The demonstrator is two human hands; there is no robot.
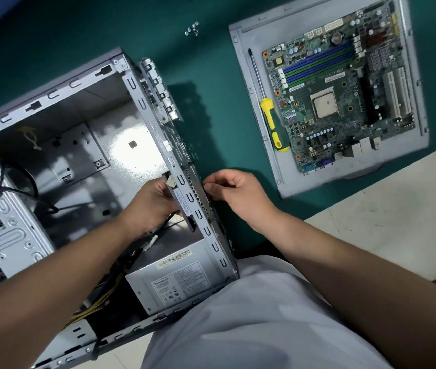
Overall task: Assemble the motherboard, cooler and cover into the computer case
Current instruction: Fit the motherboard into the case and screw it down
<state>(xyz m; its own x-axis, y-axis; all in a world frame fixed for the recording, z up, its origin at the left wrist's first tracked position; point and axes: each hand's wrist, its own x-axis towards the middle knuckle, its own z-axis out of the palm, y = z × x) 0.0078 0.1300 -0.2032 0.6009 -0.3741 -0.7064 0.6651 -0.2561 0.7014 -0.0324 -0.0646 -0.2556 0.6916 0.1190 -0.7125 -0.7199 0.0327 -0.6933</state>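
- Grey steel computer case [52,145] lies open on the green counter [206,123], filling the view from 7 to 10 o'clock; its rear panel edge [185,179] runs on a slant from 11 o'clock down to 5 o'clock of the case.
- Inside the case, at its 5 o'clock corner, sits a grey power supply [177,280] with a barcode label, and yellow and black cables [97,304] trail from it toward 8 o'clock.
- Left hand [153,203] is inside the case, fingers curled round a flat dark fan [182,203] held against the inner face of the rear panel.
- Right hand [235,193] is outside the same panel, at 3 o'clock of the left hand, its fingertips pinched together against the panel's outer face; what they pinch is too small to tell.
- Green motherboard [341,94] lies at 2 o'clock of the view, well apart from the case, resting on the grey side cover [246,62], which lies flat on the counter.
- Yellow-and-green-handled screwdriver [267,107] lies on the cover just beside the motherboard's 9 o'clock edge, tip toward 12 o'clock.
- Small silver screws [193,29] sit in a cluster on the counter at 12 o'clock, between the case and the cover.
- White shirt [251,328] fills the view at 6 o'clock.
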